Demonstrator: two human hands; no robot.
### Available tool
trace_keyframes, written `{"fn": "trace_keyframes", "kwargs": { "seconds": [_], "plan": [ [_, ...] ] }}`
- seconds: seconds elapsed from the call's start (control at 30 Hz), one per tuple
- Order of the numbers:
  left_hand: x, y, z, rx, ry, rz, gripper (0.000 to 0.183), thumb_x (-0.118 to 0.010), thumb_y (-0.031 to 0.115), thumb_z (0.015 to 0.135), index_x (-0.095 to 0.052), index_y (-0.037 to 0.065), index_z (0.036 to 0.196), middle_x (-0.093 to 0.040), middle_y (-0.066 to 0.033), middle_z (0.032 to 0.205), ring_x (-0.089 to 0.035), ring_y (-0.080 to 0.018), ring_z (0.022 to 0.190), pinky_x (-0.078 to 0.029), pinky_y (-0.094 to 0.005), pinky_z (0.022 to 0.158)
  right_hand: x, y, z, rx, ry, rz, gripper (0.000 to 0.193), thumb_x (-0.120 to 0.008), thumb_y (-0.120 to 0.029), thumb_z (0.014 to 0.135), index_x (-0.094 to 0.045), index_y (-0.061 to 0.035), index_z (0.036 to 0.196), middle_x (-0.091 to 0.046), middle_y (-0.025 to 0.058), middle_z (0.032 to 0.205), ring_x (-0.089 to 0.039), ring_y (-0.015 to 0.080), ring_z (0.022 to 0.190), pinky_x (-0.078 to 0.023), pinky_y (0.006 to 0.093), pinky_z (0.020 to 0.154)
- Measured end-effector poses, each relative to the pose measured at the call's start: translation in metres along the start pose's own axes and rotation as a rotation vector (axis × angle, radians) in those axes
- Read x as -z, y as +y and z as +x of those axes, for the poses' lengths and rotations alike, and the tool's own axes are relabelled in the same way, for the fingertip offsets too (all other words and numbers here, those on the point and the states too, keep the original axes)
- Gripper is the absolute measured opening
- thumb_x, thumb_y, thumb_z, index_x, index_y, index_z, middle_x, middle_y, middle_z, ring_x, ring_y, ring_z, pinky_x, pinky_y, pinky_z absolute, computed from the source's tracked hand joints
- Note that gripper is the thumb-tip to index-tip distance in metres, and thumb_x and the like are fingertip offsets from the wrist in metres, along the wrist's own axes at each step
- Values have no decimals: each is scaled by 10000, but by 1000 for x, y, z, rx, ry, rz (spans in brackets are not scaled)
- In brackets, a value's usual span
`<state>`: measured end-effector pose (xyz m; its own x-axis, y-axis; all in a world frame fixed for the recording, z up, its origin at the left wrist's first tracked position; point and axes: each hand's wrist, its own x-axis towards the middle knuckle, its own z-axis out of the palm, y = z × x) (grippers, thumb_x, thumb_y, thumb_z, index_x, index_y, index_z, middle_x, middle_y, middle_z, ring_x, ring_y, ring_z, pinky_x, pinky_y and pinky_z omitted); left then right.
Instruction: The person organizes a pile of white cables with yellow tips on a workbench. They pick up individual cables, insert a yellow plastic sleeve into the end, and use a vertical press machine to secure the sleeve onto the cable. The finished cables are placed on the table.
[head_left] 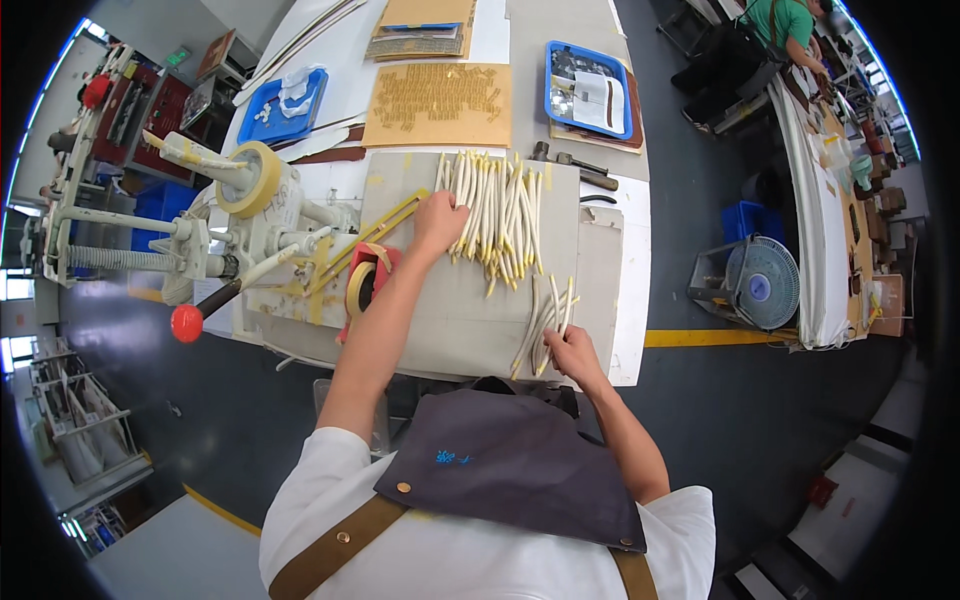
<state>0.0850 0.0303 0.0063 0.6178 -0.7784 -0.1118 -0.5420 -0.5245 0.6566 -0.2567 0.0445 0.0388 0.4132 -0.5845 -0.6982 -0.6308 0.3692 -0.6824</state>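
Note:
A wide row of white cord-like strips with yellow ends (497,210) lies on a grey board (420,330) in front of me. At the row's left edge my left hand (440,222) rests with its fingers curled closed; what they hold, if anything, is hidden. Lower right, a smaller bunch of the same strips (545,318) lies apart from the row, close to the board's near edge. My right hand (573,355) is closed around the lower part of a strip on that bunch's right side.
A red tape dispenser (362,285) and a yellow bar (375,232) lie beside my left forearm. Left of them stands a white machine with a red-knobbed lever (187,322). Hammers (585,172), blue trays (592,90) and a brown board with small pieces (437,105) lie farther back.

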Motion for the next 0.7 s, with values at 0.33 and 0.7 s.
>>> {"fn": "trace_keyframes", "kwargs": {
  "seconds": [0.33, 0.7],
  "plan": [
    [6, 7, -184, -278, -59, -156, 197, -671, 186, 874, -644, 47, 1010, -642, -124, 858, -635, -322, 716, -515, -431, 659, 0, 15, 23, 245, 206, -387, 345, -698, -315, 863, -702, 30, 881, -701, 193, 733, -701, 352, 703, -554, 407, 686],
    [-61, -2, -223, -116, -457, -76, 301, -676, 247, 900, -617, 9, 1074, -691, -202, 880, -668, -410, 811, -532, -484, 717, -1, -90, 171, 428, 385, -456, 338, -724, -277, 745, -700, 39, 863, -702, 149, 677, -680, 227, 553, -558, 344, 593]
  ]
}}
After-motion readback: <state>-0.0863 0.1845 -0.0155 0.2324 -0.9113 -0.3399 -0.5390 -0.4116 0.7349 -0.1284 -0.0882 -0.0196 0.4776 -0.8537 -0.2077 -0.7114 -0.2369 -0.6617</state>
